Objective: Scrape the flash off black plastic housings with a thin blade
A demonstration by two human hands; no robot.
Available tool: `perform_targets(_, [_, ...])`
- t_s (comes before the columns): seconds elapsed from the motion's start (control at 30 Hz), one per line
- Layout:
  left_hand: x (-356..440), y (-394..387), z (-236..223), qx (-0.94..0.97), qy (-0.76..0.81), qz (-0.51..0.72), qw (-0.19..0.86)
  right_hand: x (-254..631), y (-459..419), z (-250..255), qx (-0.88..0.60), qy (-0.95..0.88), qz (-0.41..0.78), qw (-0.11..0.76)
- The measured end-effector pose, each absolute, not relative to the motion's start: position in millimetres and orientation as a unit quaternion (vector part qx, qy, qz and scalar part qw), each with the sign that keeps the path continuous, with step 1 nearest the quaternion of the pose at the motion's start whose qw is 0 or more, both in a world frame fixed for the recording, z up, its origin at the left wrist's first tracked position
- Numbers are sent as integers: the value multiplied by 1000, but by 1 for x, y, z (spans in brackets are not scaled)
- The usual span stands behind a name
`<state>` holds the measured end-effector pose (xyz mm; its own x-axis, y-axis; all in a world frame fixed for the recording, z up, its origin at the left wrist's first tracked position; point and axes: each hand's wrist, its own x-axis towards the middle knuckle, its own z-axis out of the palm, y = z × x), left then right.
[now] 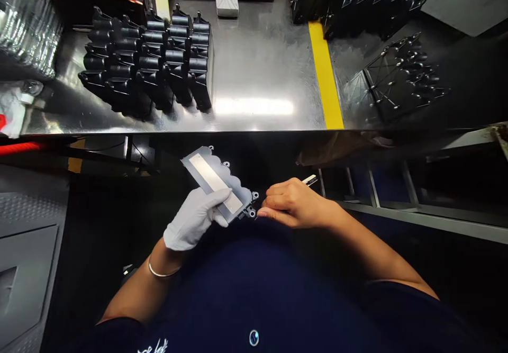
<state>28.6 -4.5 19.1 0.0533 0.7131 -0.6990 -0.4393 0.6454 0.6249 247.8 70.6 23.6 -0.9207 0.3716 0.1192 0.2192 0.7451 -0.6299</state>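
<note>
My left hand (pixel 194 218), in a white glove, grips a grey plastic housing (pixel 238 183) with a scalloped edge, small ringed lugs and a pale flat strip along its face. The thumb presses on the strip near its lower end; the fingers go underneath. My bare right hand (pixel 293 203) is closed around a slim silver utility knife (pixel 310 180), whose end sticks out behind the knuckles. Most of the knife is hidden in the fist. The right fingertips are close beside the lugs at the housing's right corner; whether they touch, I cannot tell.
Beyond my hands runs a metal workbench (pixel 254 72) with a yellow tape strip (pixel 325 78). Black plastic housings (pixel 151 62) stand in rows at left, more housings (pixel 353 3) at back right. A tissue pack (pixel 227 1) and stacked clear trays (pixel 27 30) are also there.
</note>
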Motion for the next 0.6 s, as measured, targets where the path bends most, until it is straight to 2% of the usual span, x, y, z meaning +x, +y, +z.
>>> perform_targets(0.17, [28, 0, 18, 117, 535, 355, 758, 247, 74, 28, -201, -939, 244, 135])
perform_targets(0.6, [30, -1, 18, 122, 550, 366, 741, 246, 77, 26, -218, -934, 259, 113])
